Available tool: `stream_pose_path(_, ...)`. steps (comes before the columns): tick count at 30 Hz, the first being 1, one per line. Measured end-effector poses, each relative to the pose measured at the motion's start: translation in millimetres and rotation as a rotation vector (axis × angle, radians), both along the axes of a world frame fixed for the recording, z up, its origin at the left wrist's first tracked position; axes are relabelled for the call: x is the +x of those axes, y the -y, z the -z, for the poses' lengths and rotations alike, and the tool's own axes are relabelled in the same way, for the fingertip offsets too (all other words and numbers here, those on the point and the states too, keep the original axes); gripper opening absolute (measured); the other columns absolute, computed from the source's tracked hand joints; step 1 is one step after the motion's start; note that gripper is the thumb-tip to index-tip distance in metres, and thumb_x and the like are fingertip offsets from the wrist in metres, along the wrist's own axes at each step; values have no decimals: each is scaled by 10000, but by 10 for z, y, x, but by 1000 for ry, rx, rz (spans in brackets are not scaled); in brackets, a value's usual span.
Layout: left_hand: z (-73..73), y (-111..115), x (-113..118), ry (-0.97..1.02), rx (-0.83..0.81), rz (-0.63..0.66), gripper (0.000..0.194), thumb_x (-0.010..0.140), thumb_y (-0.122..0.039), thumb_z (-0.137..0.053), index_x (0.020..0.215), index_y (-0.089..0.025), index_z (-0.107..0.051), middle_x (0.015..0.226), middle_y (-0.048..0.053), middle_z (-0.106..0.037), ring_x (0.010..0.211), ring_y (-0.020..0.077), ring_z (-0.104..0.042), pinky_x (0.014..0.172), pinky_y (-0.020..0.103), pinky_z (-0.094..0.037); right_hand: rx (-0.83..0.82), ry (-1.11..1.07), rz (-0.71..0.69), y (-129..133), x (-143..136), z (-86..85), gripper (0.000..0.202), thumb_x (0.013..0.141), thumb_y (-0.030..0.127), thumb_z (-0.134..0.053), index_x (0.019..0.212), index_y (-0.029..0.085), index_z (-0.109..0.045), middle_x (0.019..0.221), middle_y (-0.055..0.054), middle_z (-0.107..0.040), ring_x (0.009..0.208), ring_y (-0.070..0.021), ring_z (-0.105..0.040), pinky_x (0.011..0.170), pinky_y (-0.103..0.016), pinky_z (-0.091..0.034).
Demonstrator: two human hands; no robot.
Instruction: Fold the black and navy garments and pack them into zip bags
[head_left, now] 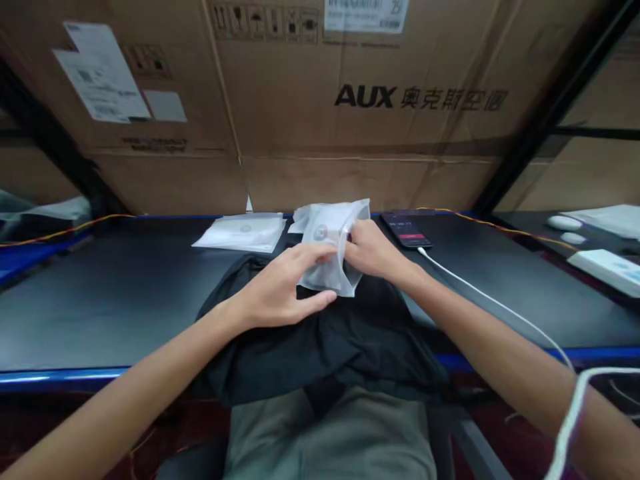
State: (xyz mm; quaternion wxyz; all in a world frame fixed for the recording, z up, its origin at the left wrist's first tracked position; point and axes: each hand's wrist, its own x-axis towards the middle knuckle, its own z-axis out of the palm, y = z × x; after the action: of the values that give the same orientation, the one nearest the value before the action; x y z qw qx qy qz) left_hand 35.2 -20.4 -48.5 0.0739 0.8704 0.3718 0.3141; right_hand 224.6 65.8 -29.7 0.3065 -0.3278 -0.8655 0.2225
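A frosted white plastic bag [325, 230] with a small round mark is held up above the table's far part, its mouth gaping to the right. My left hand [290, 283] grips it from the left, fingers on its front and thumb at the lower edge. At the mouth is my right hand [373, 248], curled, with its fingertips hidden in the bag; what they hold does not show. Left of this bag lies a flat stack of similar bags [244, 232]. Part of another white bag [300, 219] shows just behind the held one.
A phone [406, 230] with a white charging cable [480, 290] lies to the right on the dark table [125, 300]. Black cloth [320, 353] covers the front edge before me. Big cardboard boxes [290, 120] wall off the back. A white box [607, 270] stands far right.
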Motion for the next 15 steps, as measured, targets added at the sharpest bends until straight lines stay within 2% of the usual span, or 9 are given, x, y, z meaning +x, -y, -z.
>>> stream_pose_path(2, 40, -26, -16, -101, 120, -37, 664, 791, -404, -720, 1373, -212, -464, 1404, 143, -529, 1299, 328, -488, 1095, 456, -389, -171, -130, -88, 0, -42, 47, 227, 843, 356, -584, 916, 176, -701, 792, -54, -713, 859, -247, -647, 789, -354, -518)
stream_pose_path(3, 61, -43, -26, -129, 169, -73, 679, 784, -408, -726, 1378, -211, -464, 1424, 150, -509, 1318, 344, -466, 1103, 480, -373, -269, -197, -139, 6, -71, 78, 238, 841, 358, -581, 960, 187, -697, 794, -40, -714, 848, -237, -658, 767, -349, -536)
stream_pose_path(5, 83, -76, -53, -138, 244, -155, 580, 833, -361, -678, 1361, -212, -488, 1392, 144, -538, 1295, 334, -488, 1082, 482, -387, -396, -310, -206, 26, -120, 130, 254, 848, 360, -571, 1014, 203, -682, 803, -26, -716, 795, -218, -680, 723, -347, -563)
stream_pose_path(6, 79, -89, -69, -118, 273, -188, 503, 868, -321, -634, 1342, -209, -509, 1362, 137, -565, 1273, 316, -511, 1069, 466, -400, -387, -360, -197, 37, -133, 142, 249, 849, 360, -576, 1012, 202, -680, 808, -28, -717, 763, -211, -686, 711, -349, -570)
stream_pose_path(8, 33, -100, -106, -27, 325, -227, 372, 923, -255, -547, 1291, -200, -560, 1292, 115, -622, 1223, 275, -558, 1055, 426, -421, -205, -453, -110, 52, -122, 131, 230, 847, 360, -603, 984, 194, -685, 840, -45, -721, 756, -208, -692, 741, -360, -574)
stream_pose_path(11, -103, -80, -162, 247, 333, -285, 279, 959, -279, -508, 1191, -208, -645, 1207, 72, -683, 1164, 240, -602, 1042, 379, -446, 193, -562, 32, 36, -36, 49, 284, 853, 389, -633, 1061, 200, -675, 1040, -79, -709, 958, -233, -678, 888, -385, -540)
stream_pose_path(13, -199, -64, -198, 529, 227, -302, 262, 946, -332, -548, 1144, -222, -682, 1167, 51, -704, 1109, 228, -632, 974, 336, -496, 326, -586, 70, -4, 30, -10, 422, 836, 432, -661, 1197, 217, -621, 1235, -99, -642, 1144, -257, -610, 977, -403, -496)
stream_pose_path(15, -272, -63, -229, 836, 12, -264, 261, 905, -359, -614, 1111, -228, -705, 1103, 41, -726, 994, 210, -670, 827, 285, -549, 322, -622, 85, -52, 73, -45, 590, 777, 455, -723, 1293, 225, -555, 1364, -112, -558, 1259, -273, -533, 1021, -404, -464)
